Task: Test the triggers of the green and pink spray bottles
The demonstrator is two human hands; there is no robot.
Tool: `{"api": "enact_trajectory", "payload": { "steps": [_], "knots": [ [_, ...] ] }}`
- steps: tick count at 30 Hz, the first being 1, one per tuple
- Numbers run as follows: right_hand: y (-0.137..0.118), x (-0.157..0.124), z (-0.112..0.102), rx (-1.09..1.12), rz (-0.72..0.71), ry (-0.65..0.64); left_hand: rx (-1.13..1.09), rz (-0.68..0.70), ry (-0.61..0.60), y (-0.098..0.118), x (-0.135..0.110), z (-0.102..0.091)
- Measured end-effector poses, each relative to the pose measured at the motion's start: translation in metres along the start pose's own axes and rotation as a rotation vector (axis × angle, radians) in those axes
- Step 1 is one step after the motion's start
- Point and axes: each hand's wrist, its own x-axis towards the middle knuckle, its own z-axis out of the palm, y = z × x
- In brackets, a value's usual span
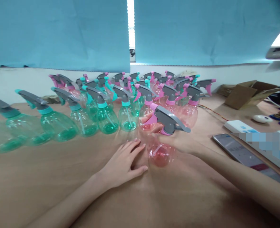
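The brown table [59, 177] carries a crowd of spray bottles at its far side, green bottles [106, 122] to the left and pink bottles [189, 114] to the right. A phone [239, 153] lies at the right edge.

Nearer than the crowd, and apart from it, a pink spray bottle [159, 155] stands on the table between the two hands. Its clear, rounded body looks like thin plastic and seems to be empty. I judge it light, a little springy under a squeeze, smooth enough to slip, and easy to tip because the head sits high.

The right hand [178, 142] comes in from the right and is closed around the bottle's neck and shoulder, with fingertips showing on the far side. That narrow neck under the collar seems the surest hold, since it is stiffer than the belly.

The left hand [123, 163] lies palm down on the table, fingers spread and holding nothing, with its thumb just beside the bottle's base.

The grey trigger head [168, 120] with its pink lever looks rigid, though the long lever could snag on a neighbouring bottle.
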Motion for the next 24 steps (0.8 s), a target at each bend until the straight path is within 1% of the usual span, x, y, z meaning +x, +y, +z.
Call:
{"api": "enact_trajectory", "payload": {
  "steps": [7, 10, 12, 15, 17, 20, 22, 24],
  "knots": [
    [0.0015, -0.0016, -0.0019, 0.011, 0.008, 0.043, 0.014, -0.005, -0.021, -0.0011, 0.0004, 0.0011],
    [-0.0013, -0.0018, -0.0025, 0.058, -0.006, 0.021, 0.019, -0.001, -0.022, -0.0008, 0.0002, 0.0007],
    [-0.0009, -0.0019, -0.0026, 0.095, 0.028, 0.007, 0.022, -0.001, -0.025, -0.0005, 0.0002, 0.0003],
    [0.0024, -0.0023, -0.0022, 0.054, 0.081, 0.035, 0.024, -0.005, -0.024, 0.0001, 0.0005, 0.0001],
    [0.0038, -0.0022, -0.0020, 0.013, 0.040, 0.041, 0.027, -0.005, -0.019, 0.0005, 0.0007, 0.0003],
    [0.0032, -0.0016, -0.0015, 0.029, -0.053, 0.027, 0.030, -0.006, -0.016, 0.0006, 0.0006, 0.0009],
    [0.0025, -0.0010, -0.0013, 0.030, -0.064, 0.030, 0.029, -0.005, -0.015, 0.0003, 0.0004, 0.0013],
    [0.0032, -0.0004, -0.0014, -0.003, -0.038, 0.038, 0.030, 0.000, -0.012, -0.0003, 0.0002, 0.0015]
  ]
}}
